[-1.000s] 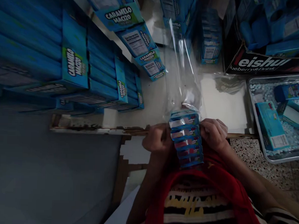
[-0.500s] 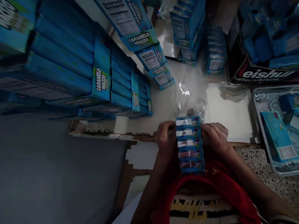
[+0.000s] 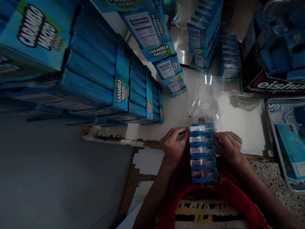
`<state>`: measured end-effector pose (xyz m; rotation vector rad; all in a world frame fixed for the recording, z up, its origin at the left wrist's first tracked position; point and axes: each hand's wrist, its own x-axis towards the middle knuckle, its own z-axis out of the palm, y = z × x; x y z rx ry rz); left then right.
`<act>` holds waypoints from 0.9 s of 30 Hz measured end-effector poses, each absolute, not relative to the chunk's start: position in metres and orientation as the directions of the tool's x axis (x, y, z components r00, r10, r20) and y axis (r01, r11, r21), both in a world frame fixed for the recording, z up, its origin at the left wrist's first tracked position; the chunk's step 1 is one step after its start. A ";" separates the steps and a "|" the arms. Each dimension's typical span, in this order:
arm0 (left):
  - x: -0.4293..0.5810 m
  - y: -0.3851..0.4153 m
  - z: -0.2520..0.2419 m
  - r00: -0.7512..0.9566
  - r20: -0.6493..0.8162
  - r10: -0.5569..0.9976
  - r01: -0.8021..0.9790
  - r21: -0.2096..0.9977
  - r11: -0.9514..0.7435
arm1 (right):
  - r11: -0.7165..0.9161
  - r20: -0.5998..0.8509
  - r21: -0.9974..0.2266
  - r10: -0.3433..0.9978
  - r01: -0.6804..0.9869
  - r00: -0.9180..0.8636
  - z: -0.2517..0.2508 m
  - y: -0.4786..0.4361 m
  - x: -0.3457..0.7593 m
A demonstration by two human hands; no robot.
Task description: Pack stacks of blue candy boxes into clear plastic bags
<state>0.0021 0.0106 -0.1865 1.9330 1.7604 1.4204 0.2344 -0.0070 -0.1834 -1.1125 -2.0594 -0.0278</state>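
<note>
One pale table with a worn wooden edge spans the scene, and on its left stands one bank of long blue cardboard cartons, too overlapped to count. One red cloth apron covers a striped shirt. Next comes one stepped stack of blue and green printed boxes, showing four tiers, then one open black cardboard box with white lettering, heaped with blue pieces I cannot count. Below it, one shallow silver metal tray, cut off by the right edge, carries pale blue pellets and at least two blue cartons. Farther back are one two-tier stack of small blue boxes and one film-wrapped row of blue packs. One column of small shiny blue packs lies between the two hands, at the table's edge and against the apron: five show fully, a sixth partly. From its top, one clear plastic bag spreads onto the table. The left hand has thumb and forefinger pinched together on the film by the column's upper left; the right hand has its fingers folded closed on the film opposite. A second ago the bag stood tall and taut; now it lies slack, and hands and column sit lower and farther right in view.
</note>
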 end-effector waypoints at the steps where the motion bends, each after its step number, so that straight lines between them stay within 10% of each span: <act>1: 0.001 0.010 -0.184 -0.119 0.551 0.826 0.704 0.633 -0.321 | 0.621 0.638 -0.324 0.700 0.714 -0.320 -0.182 -0.008 0.235; 10: -0.014 -0.036 -0.202 0.114 0.699 0.706 0.769 0.388 -0.508 | 0.627 0.617 -0.356 0.715 0.693 -0.330 -0.181 -0.022 0.241; 15: 0.000 -0.037 -0.228 -0.139 0.639 0.757 0.727 0.585 -0.360 | 0.531 0.613 -0.476 0.772 0.702 -0.168 -0.213 -0.025 0.229; 20: 0.011 -0.022 -0.224 -0.239 0.194 0.951 0.593 0.805 -0.015 | 0.273 0.472 -0.584 0.881 0.764 0.045 -0.225 -0.015 0.216; 27: -0.005 -0.024 -0.225 0.053 0.332 0.942 0.772 0.584 -0.249 | 0.214 0.422 -0.548 0.906 0.808 0.046 -0.219 -0.013 0.215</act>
